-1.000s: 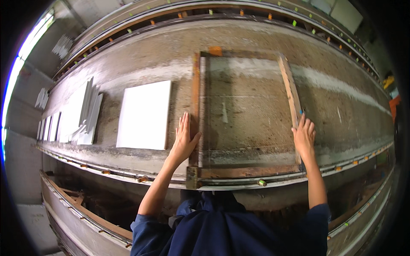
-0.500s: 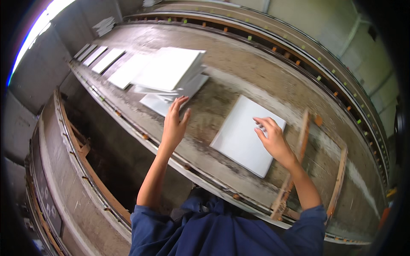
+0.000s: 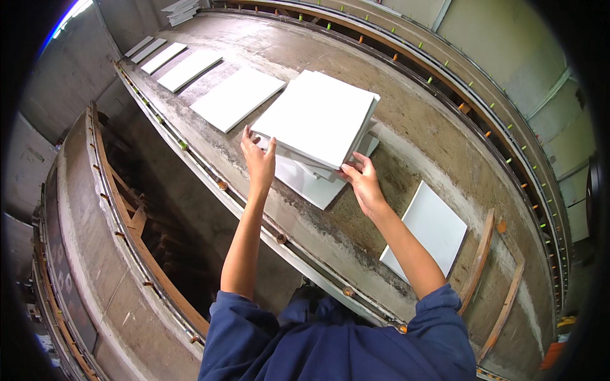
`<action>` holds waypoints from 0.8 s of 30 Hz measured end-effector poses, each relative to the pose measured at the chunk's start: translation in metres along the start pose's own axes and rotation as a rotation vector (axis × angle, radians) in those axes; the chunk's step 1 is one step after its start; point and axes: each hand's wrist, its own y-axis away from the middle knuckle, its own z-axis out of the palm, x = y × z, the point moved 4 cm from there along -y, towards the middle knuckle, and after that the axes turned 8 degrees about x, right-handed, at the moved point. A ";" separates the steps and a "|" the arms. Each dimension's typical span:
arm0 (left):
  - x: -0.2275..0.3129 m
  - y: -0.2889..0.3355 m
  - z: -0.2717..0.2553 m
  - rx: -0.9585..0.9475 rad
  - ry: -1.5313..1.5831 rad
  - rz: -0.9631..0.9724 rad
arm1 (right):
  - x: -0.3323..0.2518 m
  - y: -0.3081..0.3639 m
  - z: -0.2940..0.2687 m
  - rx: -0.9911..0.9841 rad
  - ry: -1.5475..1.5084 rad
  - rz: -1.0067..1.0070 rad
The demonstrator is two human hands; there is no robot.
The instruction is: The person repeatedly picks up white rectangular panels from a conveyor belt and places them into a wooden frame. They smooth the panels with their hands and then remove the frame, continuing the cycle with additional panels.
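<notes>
A stack of flat white panels [image 3: 314, 117] stands on the worktop, its sheets lying slightly askew. My left hand [image 3: 259, 162] is at the near left corner of the top panel, its fingers curled at the edge and its thumb apart in front. At the near right corner, my right hand [image 3: 363, 184] pinches the edge between thumb and fingers. Beneath the stack a wider white panel [image 3: 311, 184] sticks out toward me. How many sheets my fingers hold is hidden. To the right, partly behind my right forearm, one white panel [image 3: 435, 222] lies flat.
Several single white panels [image 3: 238, 95] lie in a row toward the far left. A wooden frame [image 3: 480, 260] rests at the right. The long stained worktop [image 3: 267, 38] has a metal-railed edge [image 3: 222, 186]. A dark gap separates it from another bench [image 3: 121, 273] at left.
My right hand has left the single panel at the right and moved to the stack. My left hand has come to the stack's near left corner. The view has shifted left.
</notes>
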 end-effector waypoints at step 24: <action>0.107 0.129 0.057 -0.897 0.739 -0.560 | -0.083 0.048 -0.200 0.214 -0.106 -0.069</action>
